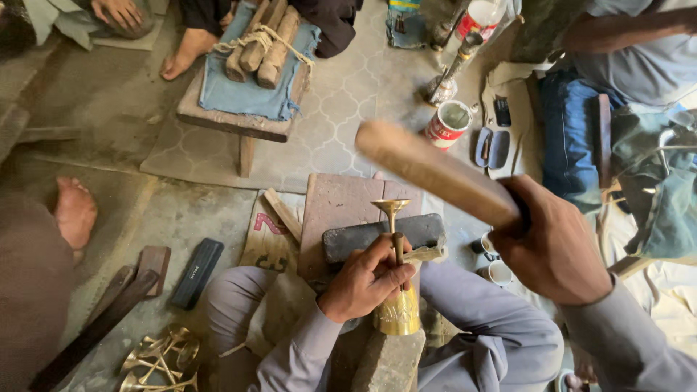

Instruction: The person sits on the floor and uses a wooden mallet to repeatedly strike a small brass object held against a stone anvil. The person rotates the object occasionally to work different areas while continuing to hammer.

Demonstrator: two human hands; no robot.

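- The left hand [365, 279] is gripping the stem of a brass goblet [396, 290], fingers clamped around it — steadying it on a dark block [363, 237].
- The right hand [553, 247] is clenching a wooden mallet [432, 173], raised and blurred above the goblet.

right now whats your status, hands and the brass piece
Left hand grips brass goblet upright on dark block. Right hand holds wooden mallet raised above it. Nothing between mallet and goblet.
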